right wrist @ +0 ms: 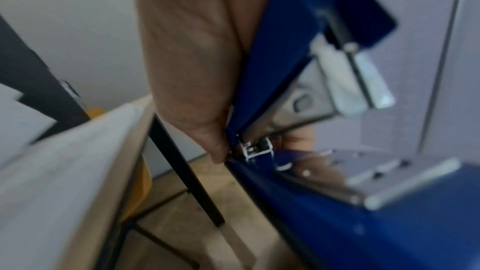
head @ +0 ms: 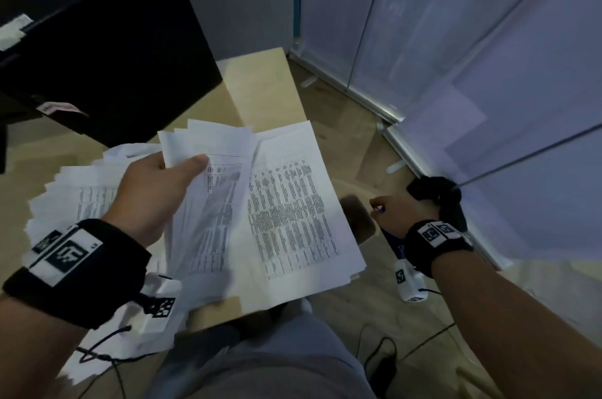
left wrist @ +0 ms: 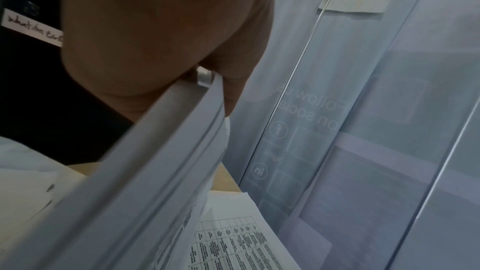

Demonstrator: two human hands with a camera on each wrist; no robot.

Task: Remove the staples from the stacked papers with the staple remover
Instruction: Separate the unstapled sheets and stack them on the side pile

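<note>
Gripped in the left hand point(head: 156, 193), a fanned sheaf of papers point(head: 208, 203) lifts above the wooden table point(head: 260, 82), thumb pinching the top sheet. Just right of that sheaf, a printed stack point(head: 293, 203) lies flat on the table. Beyond the table's right edge, the right hand point(head: 394, 213) clasps the blue staple remover point(right wrist: 272, 81), its metal jaws apart. Left of the sheaf, more sheets point(head: 75, 196) spread below a black box point(head: 107, 50).

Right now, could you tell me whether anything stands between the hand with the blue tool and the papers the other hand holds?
Nothing visible: the right hand holds the blue staple remover off the table's edge, beside the papers the left hand grips.
</note>
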